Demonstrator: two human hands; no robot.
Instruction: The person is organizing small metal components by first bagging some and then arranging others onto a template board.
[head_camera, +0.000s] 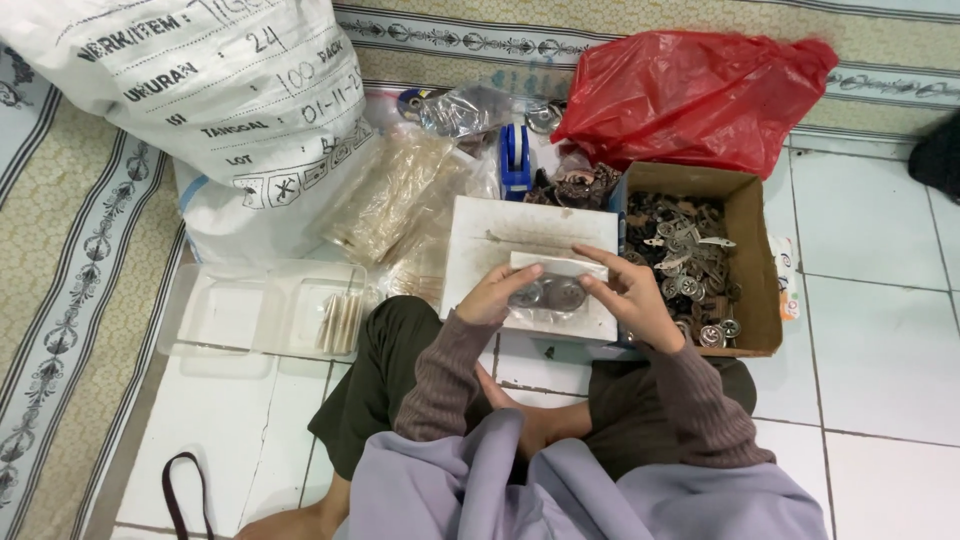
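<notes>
I sit cross-legged on a tiled floor. My left hand (497, 293) and my right hand (630, 292) together hold a small clear plastic bag (548, 296) with two round metal pieces inside, topped by a white card strip (545, 263). The bag hovers over a flat white box (520, 235) lying in front of my knees. Just right of my right hand stands an open cardboard box (752, 250) holding several dark metal parts (685, 265).
A large white printed sack (215, 90) stands at the back left, a red plastic bag (690, 90) at the back right. Bundles of clear plastic sleeves (395, 195), a blue tape dispenser (514, 160) and an open clear plastic container (260, 310) lie around. A dark strap (185, 490) lies near left.
</notes>
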